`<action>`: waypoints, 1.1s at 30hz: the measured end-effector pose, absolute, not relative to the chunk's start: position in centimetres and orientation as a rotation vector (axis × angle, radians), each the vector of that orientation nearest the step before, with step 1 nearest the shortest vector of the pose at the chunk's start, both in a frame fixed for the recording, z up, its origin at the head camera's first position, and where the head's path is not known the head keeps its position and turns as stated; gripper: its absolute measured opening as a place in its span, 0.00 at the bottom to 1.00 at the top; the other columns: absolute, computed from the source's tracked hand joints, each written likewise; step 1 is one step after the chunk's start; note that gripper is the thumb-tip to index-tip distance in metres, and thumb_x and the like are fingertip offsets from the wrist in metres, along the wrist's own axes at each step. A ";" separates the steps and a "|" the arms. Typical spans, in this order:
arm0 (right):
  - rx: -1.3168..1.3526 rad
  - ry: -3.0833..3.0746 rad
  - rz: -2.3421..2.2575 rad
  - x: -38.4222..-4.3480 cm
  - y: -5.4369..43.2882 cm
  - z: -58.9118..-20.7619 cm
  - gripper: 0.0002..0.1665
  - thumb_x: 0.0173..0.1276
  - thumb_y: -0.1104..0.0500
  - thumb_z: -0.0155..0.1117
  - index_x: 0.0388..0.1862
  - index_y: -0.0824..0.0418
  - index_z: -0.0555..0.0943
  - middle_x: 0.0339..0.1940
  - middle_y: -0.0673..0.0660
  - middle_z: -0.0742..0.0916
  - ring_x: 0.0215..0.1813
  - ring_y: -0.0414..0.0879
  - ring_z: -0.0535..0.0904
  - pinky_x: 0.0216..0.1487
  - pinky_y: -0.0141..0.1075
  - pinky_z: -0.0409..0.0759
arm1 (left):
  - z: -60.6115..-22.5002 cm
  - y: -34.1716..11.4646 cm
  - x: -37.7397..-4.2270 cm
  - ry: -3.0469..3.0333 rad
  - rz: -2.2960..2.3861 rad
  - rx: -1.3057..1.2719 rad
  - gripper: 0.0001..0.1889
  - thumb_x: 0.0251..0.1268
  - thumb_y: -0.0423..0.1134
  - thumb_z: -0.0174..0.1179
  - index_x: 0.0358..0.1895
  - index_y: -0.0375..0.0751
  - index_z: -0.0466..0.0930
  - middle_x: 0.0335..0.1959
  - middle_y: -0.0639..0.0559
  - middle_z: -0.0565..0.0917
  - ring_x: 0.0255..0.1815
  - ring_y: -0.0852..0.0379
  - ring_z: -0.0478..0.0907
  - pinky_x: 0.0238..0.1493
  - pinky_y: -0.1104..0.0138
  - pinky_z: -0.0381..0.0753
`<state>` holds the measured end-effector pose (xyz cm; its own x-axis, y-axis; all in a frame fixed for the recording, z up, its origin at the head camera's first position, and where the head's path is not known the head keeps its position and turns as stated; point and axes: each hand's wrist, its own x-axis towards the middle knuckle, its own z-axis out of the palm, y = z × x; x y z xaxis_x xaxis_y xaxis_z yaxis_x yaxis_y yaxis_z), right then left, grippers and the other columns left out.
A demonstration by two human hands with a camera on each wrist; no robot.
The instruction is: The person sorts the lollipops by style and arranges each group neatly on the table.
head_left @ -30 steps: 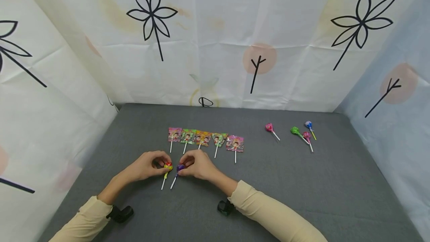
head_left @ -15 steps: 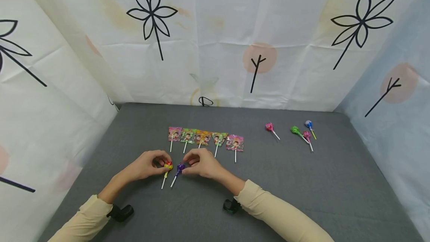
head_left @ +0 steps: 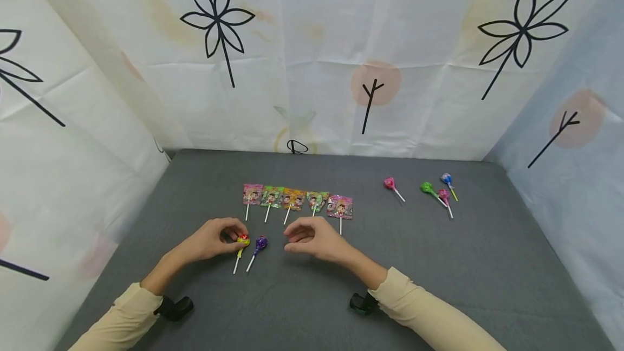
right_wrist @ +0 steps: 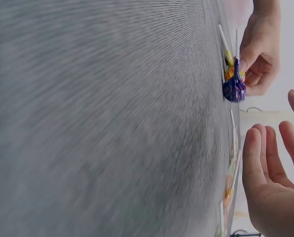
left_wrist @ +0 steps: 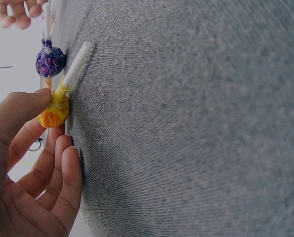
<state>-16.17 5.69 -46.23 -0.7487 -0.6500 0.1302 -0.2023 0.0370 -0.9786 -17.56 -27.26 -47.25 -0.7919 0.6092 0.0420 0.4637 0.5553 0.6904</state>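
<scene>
My left hand (head_left: 214, 240) pinches the yellow lollipop (left_wrist: 58, 111) by its wrapped head between thumb and fingers; its white stick points toward the near edge of the table. Just right of it lies the purple lollipop (head_left: 261, 243), untouched, its stick slanting the same way. My right hand (head_left: 317, 240) hovers to the right of the purple one with thumb and fingers apart and nothing between them. In the right wrist view, the purple lollipop (right_wrist: 234, 90) partly covers the yellow one (right_wrist: 229, 59) in the left hand.
Behind the hands, several flat-wrapped lollipops (head_left: 293, 199) lie in a row. Farther right on the grey table (head_left: 439, 275) are a pink lollipop (head_left: 389, 183), a green one (head_left: 427, 188), a darker pink one (head_left: 443, 194) and a blue one (head_left: 446, 179). Patterned cloth (head_left: 317, 42) hangs behind.
My right hand has let go of the purple lollipop and moved right, away from it. The left hand stays in place on the yellow lollipop.
</scene>
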 end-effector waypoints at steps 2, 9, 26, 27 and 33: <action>-0.878 1.971 -1.759 -16.0 6.4 -46.2 0.16 0.68 0.69 0.71 0.51 0.76 0.81 0.49 0.72 0.84 0.50 0.61 0.84 0.51 0.42 0.81 | -47.3 -27.3 -17.5 2.585 1.065 0.910 0.08 0.67 0.39 0.71 0.45 0.47 0.84 0.39 0.60 0.82 0.38 0.59 0.79 0.35 0.65 0.79; -0.870 2.032 -1.726 -15.5 9.6 -46.0 0.13 0.69 0.67 0.70 0.48 0.74 0.83 0.44 0.62 0.87 0.46 0.54 0.85 0.47 0.40 0.82 | -47.3 -27.4 -17.4 2.572 1.082 0.913 0.07 0.67 0.39 0.70 0.45 0.48 0.84 0.39 0.59 0.82 0.38 0.60 0.79 0.36 0.65 0.79; -0.802 2.136 -1.714 -15.3 20.5 -46.4 0.14 0.71 0.68 0.67 0.51 0.75 0.81 0.46 0.72 0.84 0.46 0.55 0.84 0.46 0.39 0.82 | -46.9 -27.2 -17.3 2.564 1.091 0.900 0.07 0.68 0.39 0.70 0.45 0.47 0.84 0.39 0.59 0.82 0.39 0.60 0.79 0.37 0.65 0.79; -0.788 2.147 -1.716 -15.3 21.1 -46.5 0.14 0.71 0.68 0.67 0.52 0.75 0.81 0.47 0.72 0.84 0.46 0.55 0.85 0.46 0.39 0.82 | -47.0 -27.2 -17.3 2.564 1.089 0.898 0.07 0.68 0.40 0.70 0.45 0.47 0.84 0.39 0.59 0.82 0.39 0.60 0.79 0.37 0.65 0.79; -0.621 2.261 -1.742 -15.5 24.9 -46.3 0.17 0.72 0.67 0.67 0.55 0.76 0.80 0.49 0.73 0.84 0.48 0.48 0.85 0.47 0.36 0.81 | -47.0 -27.3 -17.4 2.561 1.088 0.893 0.07 0.69 0.41 0.69 0.45 0.48 0.84 0.40 0.59 0.82 0.39 0.60 0.79 0.37 0.65 0.79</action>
